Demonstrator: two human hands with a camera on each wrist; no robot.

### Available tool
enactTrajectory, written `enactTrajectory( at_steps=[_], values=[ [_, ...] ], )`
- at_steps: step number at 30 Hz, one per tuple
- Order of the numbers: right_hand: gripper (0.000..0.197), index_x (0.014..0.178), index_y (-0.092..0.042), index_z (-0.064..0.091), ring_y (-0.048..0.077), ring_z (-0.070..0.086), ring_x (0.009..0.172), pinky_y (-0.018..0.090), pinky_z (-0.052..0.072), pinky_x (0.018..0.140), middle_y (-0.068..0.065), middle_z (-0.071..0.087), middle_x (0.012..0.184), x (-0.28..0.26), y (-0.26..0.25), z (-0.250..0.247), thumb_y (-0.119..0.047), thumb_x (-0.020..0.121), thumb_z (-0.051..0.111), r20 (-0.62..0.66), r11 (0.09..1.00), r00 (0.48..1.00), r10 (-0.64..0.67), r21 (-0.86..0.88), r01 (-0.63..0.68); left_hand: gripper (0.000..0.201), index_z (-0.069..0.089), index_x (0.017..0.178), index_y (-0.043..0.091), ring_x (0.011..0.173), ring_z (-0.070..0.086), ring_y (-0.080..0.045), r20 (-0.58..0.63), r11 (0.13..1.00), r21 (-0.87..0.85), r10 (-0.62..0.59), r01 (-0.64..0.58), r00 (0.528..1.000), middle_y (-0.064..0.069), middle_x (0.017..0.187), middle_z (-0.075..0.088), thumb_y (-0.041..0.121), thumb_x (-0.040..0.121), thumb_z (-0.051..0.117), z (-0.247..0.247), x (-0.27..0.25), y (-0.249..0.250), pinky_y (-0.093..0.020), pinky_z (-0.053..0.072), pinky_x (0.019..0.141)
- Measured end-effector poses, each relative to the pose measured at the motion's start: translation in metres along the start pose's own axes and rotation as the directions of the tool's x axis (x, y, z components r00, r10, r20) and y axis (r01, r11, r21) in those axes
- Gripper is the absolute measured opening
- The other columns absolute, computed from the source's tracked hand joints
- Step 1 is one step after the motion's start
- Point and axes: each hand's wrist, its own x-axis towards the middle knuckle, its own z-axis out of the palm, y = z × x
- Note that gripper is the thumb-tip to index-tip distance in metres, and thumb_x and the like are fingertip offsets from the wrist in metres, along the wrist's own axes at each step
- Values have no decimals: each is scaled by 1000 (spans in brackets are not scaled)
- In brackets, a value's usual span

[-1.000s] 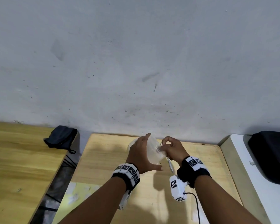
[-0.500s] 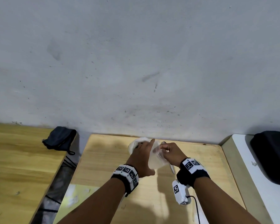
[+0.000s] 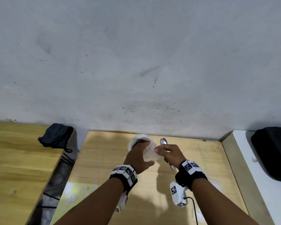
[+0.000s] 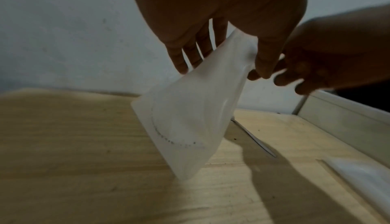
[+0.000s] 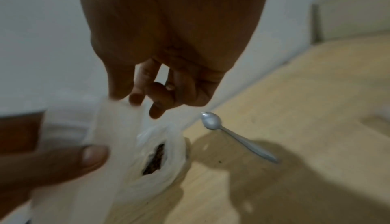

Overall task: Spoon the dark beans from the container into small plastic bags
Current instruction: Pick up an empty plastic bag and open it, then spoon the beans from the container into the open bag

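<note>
Two hands are raised together over the wooden worktop (image 3: 104,159), near the wall. A small translucent plastic bag (image 4: 190,119) is pinched at its top edge between the thumb and extended fingers of the left hand (image 3: 137,157). Its other edge is nipped by the curled right hand (image 3: 169,151). A metal spoon (image 5: 234,136) lies on the worktop beside them. Dark beans (image 5: 156,161) are seen inside a white-lined container (image 3: 139,140) just beyond the left hand.
</note>
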Motion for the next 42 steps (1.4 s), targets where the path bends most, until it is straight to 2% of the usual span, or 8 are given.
enactTrajectory(
  at_steps=[3, 8, 11, 17, 24, 30, 36, 42],
  values=[
    [7, 77, -22, 75, 14, 55, 57, 20, 40, 54, -7, 67, 67, 7, 27, -11, -19, 84, 74, -193, 994, 977, 90, 81, -76, 78, 47, 133, 29, 116, 55, -14, -29, 993, -44, -108, 106, 994, 8, 129, 56, 43, 64, 81, -1, 3, -11, -31, 46, 96],
    [17, 93, -18, 74, 27, 66, 94, 27, 49, 79, 5, 71, 95, 19, 72, -19, -25, 78, 78, -302, 936, 906, 296, -99, -338, 75, 52, 130, 23, 107, 59, -22, -48, 979, -44, -203, 201, 978, -2, 122, 61, 38, 63, 83, 1, 9, -23, -32, 49, 89],
    [20, 96, -18, 72, 27, 63, 90, 26, 47, 76, 3, 66, 90, 26, 84, -20, -29, 79, 77, -301, 908, 895, 329, -159, -387, 76, 51, 130, 22, 108, 58, -23, -50, 969, -73, -240, 236, 970, -3, 121, 60, 38, 63, 83, 4, 13, -29, -36, 49, 91],
    [19, 70, -20, 64, 17, 63, 66, 23, 46, 59, -6, 66, 68, 35, 87, -2, -36, 74, 74, -291, 870, 904, 313, -294, -396, 78, 49, 131, 27, 109, 57, -19, -28, 961, -123, -254, 249, 967, 3, 121, 59, 41, 61, 82, 11, 16, -34, -40, 48, 94],
    [9, 77, -23, 71, 20, 65, 70, 27, 52, 67, -1, 71, 80, 42, 89, 11, -31, 74, 72, -307, 865, 882, 357, -248, -436, 79, 48, 131, 29, 109, 56, -13, -52, 959, -150, -252, 242, 966, 8, 121, 57, 42, 61, 82, 11, 16, -37, -36, 49, 93],
    [5, 82, -20, 70, 21, 57, 70, 27, 45, 66, 2, 65, 79, 40, 86, 8, -22, 85, 67, -303, 880, 891, 338, -233, -414, 77, 50, 130, 27, 107, 56, -10, -90, 954, -189, -251, 231, 964, 8, 117, 58, 36, 61, 83, 9, 6, -41, -30, 48, 92],
    [24, 88, -18, 72, 31, 64, 80, 30, 49, 69, 7, 71, 85, 36, 74, 4, -36, 90, 56, -451, 904, 854, 259, -198, -378, 73, 51, 126, 31, 95, 56, -12, -87, 923, -260, -315, 284, 945, 8, 110, 57, 34, 61, 85, 1, -8, -50, -27, 47, 81],
    [6, 83, -14, 69, 25, 65, 82, 31, 50, 73, 0, 68, 82, 29, 51, -8, -19, 86, 71, -629, 997, 776, 47, 80, 4, 79, 52, 129, 25, 104, 57, -20, -16, 819, -391, -463, 420, 886, -1, 120, 57, 34, 59, 88, -3, -11, -66, -36, 51, 88]
  ],
)
